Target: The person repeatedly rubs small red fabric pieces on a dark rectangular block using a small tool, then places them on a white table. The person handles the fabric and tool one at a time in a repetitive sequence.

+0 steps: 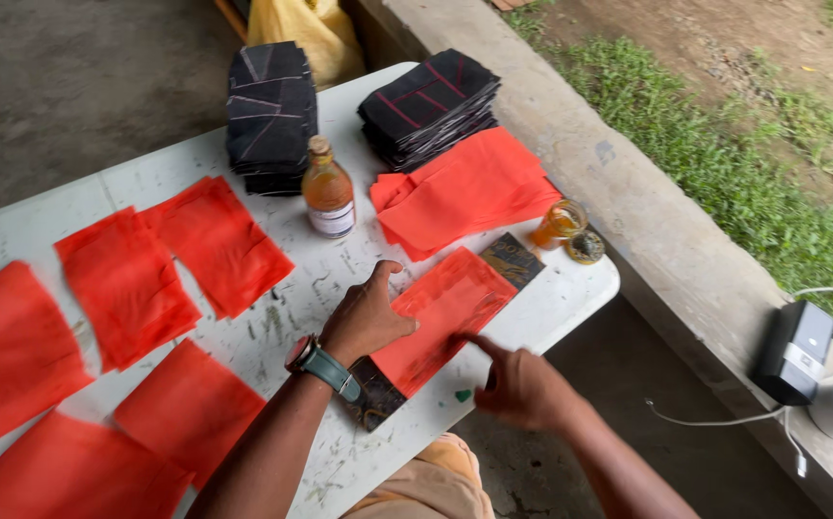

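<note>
A glass bottle [328, 190] with a brown cap stands upright near the middle of the white table [551, 308], roughly half full of amber liquid. At the table's far right edge sits 1 small open jar [559, 222] holding orange-amber liquid, and its lid [586, 247] lies just beside it. The left hand [367, 317], with a wristwatch [322, 363] on its wrist, lies flat with fingers spread on a red cloth piece [445, 312] that is laid over a dark patterned strip [511, 259]; the strip pokes out at both ends of the cloth, near the front right corner of the table. The right hand [522, 384] is loosely curled, gripping nothing, its forefinger tip pressing the near edge of that same red piece. Behind it lies 1 pile of red pieces [465, 192], and behind that 2 stacks of dark folded cloth [431, 106], the other stack [270, 113] just behind the bottle. To the left, about 6 single red squares [215, 242] are spread flat over the tabletop, some overlapping. A yellow bag [303, 29] stands beyond the table. On the concrete ledge [647, 240] to the right sits 1 black box-shaped device [797, 348] with white cables.
</note>
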